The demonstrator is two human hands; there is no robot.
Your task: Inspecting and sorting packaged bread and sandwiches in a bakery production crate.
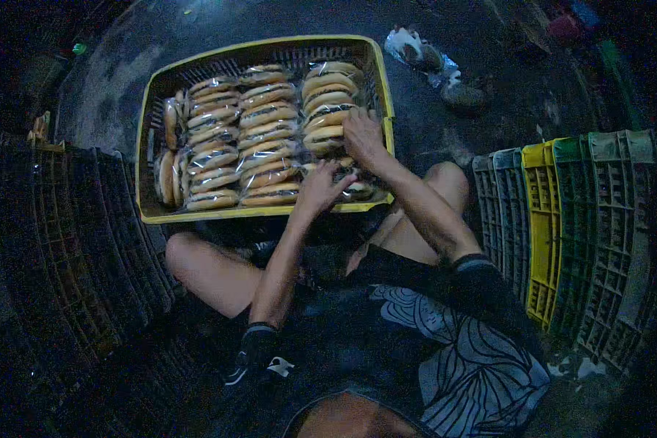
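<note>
A yellow-rimmed plastic crate stands in front of my crossed legs. It is packed with long filled buns in clear plastic wrap, set on edge in rows. At the crate's right side my right hand reaches over the right row, its fingers bent against the end of a wrapped bun. My left hand is lower, over the near right part of the crate, with thumb and fingers apart. Under it, wrapped buns at the near right corner are partly covered by my hands.
Stacked crates stand on my right, among them a yellow one and a dark green one. More dark crates line my left. On the floor beyond the crate's right corner lie a clear plastic bag and a dark rounded thing.
</note>
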